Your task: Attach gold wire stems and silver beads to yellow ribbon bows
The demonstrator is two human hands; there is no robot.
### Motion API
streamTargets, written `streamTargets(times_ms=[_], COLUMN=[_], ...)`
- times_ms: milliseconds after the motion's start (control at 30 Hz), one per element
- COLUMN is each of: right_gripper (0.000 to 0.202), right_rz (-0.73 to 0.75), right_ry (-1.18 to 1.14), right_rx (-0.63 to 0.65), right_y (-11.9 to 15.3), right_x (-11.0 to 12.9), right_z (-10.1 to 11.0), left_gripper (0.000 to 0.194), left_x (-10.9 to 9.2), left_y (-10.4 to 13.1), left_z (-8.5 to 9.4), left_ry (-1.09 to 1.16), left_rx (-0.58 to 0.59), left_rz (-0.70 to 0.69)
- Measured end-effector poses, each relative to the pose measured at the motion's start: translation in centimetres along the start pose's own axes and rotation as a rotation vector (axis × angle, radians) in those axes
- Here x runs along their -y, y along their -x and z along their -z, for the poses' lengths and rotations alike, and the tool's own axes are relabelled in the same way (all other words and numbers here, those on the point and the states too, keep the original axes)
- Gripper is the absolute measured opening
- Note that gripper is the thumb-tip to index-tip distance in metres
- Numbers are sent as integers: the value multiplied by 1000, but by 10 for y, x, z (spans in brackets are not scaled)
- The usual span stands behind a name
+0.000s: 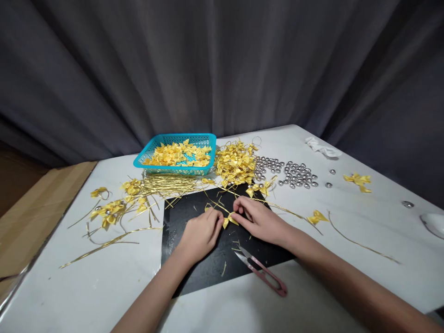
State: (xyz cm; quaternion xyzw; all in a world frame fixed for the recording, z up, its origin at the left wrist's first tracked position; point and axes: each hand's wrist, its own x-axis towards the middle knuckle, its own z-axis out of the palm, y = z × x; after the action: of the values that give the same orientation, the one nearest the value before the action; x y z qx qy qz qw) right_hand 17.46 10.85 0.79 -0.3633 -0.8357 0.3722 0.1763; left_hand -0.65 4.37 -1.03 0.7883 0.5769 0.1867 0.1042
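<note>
Over the black mat (197,277), a small yellow ribbon bow (229,221) sits between my two hands. My left hand (204,230) is closed, its thumb and index finger pinched at the bow's left side. From the other side, my right hand (260,221) pinches the bow near its right edge with fingers curled. Thin gold wire (219,202) rises beside the fingertips; where it joins the bow is hidden. Pink thread snips (265,273) lie with blades apart at the mat's front edge, among small wire offcuts (224,268).
A turquoise basket (138,159) of yellow ribbon pieces stands at the back. Near it are gold wires (169,184), a heap of ribbon flowers (236,162) and many silver beads (300,175). Finished-looking ribbon sprays (109,212) lie left. A white dish (433,224) sits far right.
</note>
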Motion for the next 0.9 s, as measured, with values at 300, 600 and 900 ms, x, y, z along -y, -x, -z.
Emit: streamTargets(times_ms=[300, 600, 900], right_gripper=[38, 25, 21], right_rz=[-137, -57, -61], right_ry=[-336, -251, -56], right_rx=[12, 32, -29], right_y=[6, 2, -6], right_x=[15, 4, -4], right_z=[-34, -20, 6], left_gripper=[13, 15, 17], left_x=[-13, -10, 5], left_y=[5, 4, 2], left_z=[1, -1, -3], left_ry=[206, 367, 649], left_rx=[-189, -272, -653], left_rz=[107, 223, 434])
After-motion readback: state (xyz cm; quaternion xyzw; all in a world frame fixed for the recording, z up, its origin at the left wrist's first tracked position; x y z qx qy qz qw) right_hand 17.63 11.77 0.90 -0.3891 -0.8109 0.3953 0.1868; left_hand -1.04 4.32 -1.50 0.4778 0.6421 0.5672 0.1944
